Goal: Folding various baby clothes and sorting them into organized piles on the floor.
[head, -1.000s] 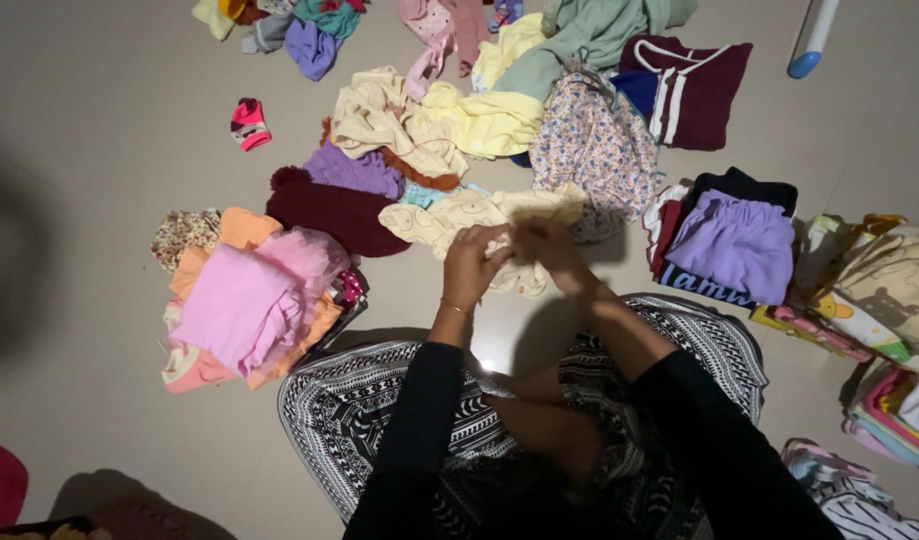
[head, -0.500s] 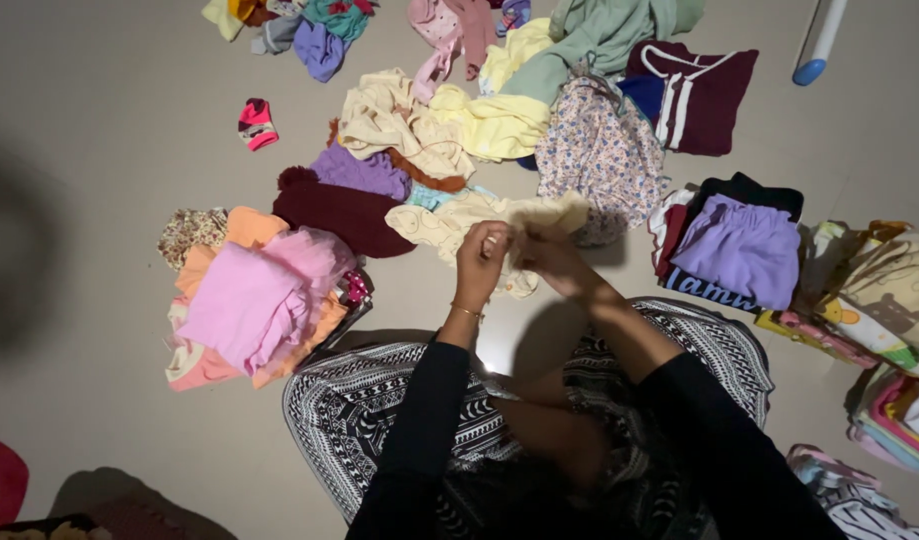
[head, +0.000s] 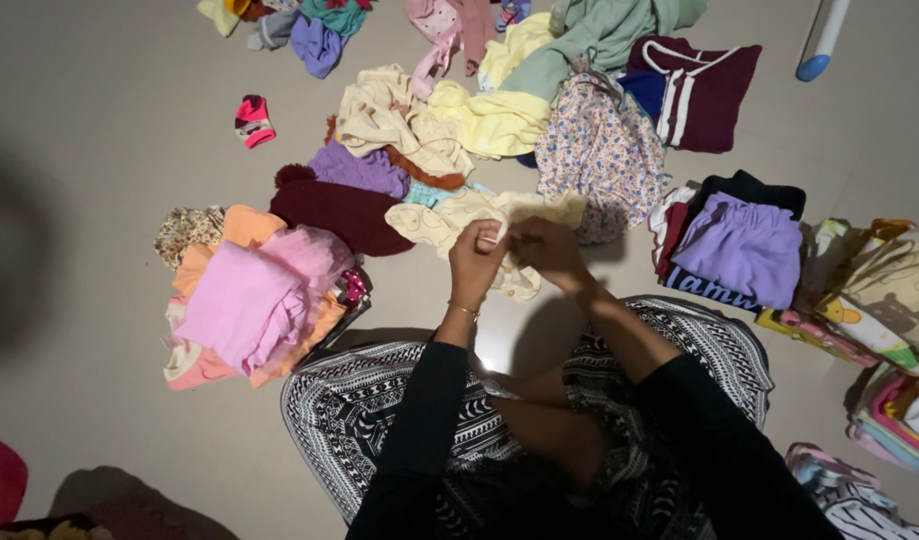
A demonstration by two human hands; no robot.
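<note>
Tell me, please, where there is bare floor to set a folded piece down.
Bare floor spreads left of the pink sock and pink folded stack. A narrower strip lies between that stack and the hands. Crowded: the loose pile ahead and the purple folded stack on the right.

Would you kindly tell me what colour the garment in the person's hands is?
Pale cream-yellow garment, with a faint print, seen best in the head view.

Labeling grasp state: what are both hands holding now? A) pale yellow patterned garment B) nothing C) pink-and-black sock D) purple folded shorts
A. Both the left hand and right hand pinch the pale yellow garment at its near edge; the purple shorts and the sock lie untouched on the floor.
</note>
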